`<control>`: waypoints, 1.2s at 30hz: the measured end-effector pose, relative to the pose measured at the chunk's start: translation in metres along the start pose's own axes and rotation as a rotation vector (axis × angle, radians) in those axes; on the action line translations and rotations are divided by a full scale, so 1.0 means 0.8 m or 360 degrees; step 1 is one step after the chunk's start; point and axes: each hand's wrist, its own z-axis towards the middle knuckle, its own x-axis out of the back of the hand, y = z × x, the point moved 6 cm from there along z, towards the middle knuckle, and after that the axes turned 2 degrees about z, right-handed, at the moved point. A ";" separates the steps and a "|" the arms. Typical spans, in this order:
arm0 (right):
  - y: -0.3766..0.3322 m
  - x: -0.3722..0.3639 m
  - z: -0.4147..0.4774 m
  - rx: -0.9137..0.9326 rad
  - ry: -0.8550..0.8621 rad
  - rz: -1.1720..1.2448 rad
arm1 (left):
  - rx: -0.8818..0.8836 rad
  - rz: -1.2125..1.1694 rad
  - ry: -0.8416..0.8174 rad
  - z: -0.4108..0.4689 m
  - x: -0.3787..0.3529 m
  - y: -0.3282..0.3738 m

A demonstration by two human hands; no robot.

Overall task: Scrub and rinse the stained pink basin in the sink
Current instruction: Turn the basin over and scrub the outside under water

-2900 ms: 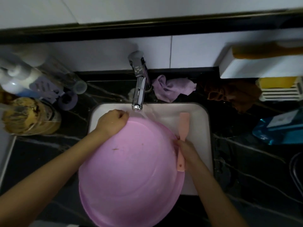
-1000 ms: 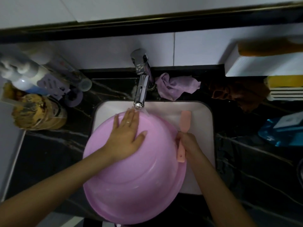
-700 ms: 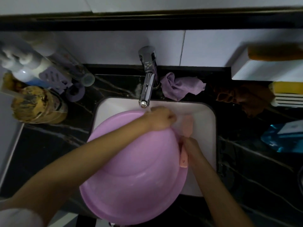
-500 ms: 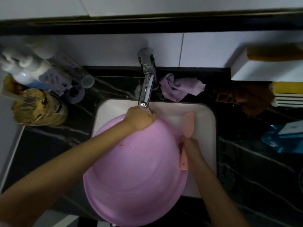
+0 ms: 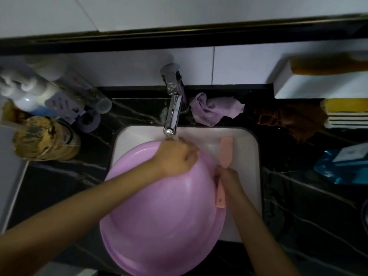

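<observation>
The pink basin (image 5: 163,216) fills most of the white sink (image 5: 249,156), tilted with its far rim under the chrome tap (image 5: 172,114). Water runs from the spout onto my left hand (image 5: 177,156), which lies with curled fingers on the basin's inner far wall. My right hand (image 5: 229,178) grips the basin's right rim together with a pink scrub brush (image 5: 223,172), whose head points away from me over the sink. No stain shows on the visible inner surface.
A lilac cloth (image 5: 215,110) lies right of the tap. Bottles and a jar (image 5: 45,136) crowd the black marble counter at the left. A brown cloth (image 5: 292,118), white boxes (image 5: 318,84) and a blue packet (image 5: 342,164) sit at the right.
My left hand has slid right along the basin's far inner wall, from under the spout toward the right rim. The right hand and the brush have stayed at the rim.
</observation>
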 end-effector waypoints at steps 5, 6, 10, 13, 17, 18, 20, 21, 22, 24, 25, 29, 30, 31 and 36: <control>-0.002 0.000 0.002 -0.0033 -0.0039 0.0050 | -0.0191 -0.0306 -0.0111 -0.002 -0.002 0.011; -0.005 -0.001 0.000 -0.0054 -0.0077 0.0047 | -0.0064 -0.0394 -0.0138 0.003 -0.003 -0.003; -0.007 -0.004 -0.017 -0.0215 -0.0469 0.0165 | 0.0117 -0.0392 -0.0240 0.017 -0.008 -0.027; -0.005 0.020 -0.025 -0.0271 -0.0642 -0.0044 | 0.0042 -0.0361 -0.0108 0.009 -0.004 -0.023; 0.010 0.051 -0.032 -0.0319 -0.0690 -0.0055 | 0.0326 -0.0281 0.0003 0.008 0.003 -0.036; 0.013 0.053 -0.038 -0.0316 -0.0687 -0.0032 | 0.0423 -0.0266 0.0022 0.009 0.004 -0.040; 0.024 0.047 -0.048 -0.0274 -0.0682 0.0030 | 0.0650 -0.0237 0.0020 0.002 0.004 -0.058; 0.032 0.043 -0.048 -0.0244 -0.0624 0.0063 | 0.0768 -0.0244 0.0005 -0.005 0.001 -0.070; 0.038 0.040 -0.046 -0.0222 -0.0538 0.0101 | 0.0857 -0.0251 -0.0025 -0.014 -0.002 -0.080; 0.041 0.034 -0.043 -0.0160 -0.0342 0.0106 | 0.0911 -0.0256 -0.0046 -0.030 -0.005 -0.088; 0.038 0.031 -0.043 -0.0127 -0.0259 0.0098 | 0.0911 -0.0249 -0.0034 -0.036 -0.004 -0.090; 0.017 0.014 -0.037 -0.0017 -0.0137 0.0133 | 0.0905 -0.0131 -0.0047 -0.032 0.004 -0.079; 0.008 0.010 -0.034 0.0030 -0.0110 0.0112 | 0.0885 -0.0100 -0.0063 -0.027 0.007 -0.077; 0.001 0.007 -0.032 0.0066 -0.0083 0.0090 | 0.0823 -0.0079 -0.0063 -0.020 0.010 -0.069; -0.002 0.003 -0.026 0.0105 -0.0015 0.0071 | -0.0065 0.0059 -0.0191 0.006 -0.005 0.027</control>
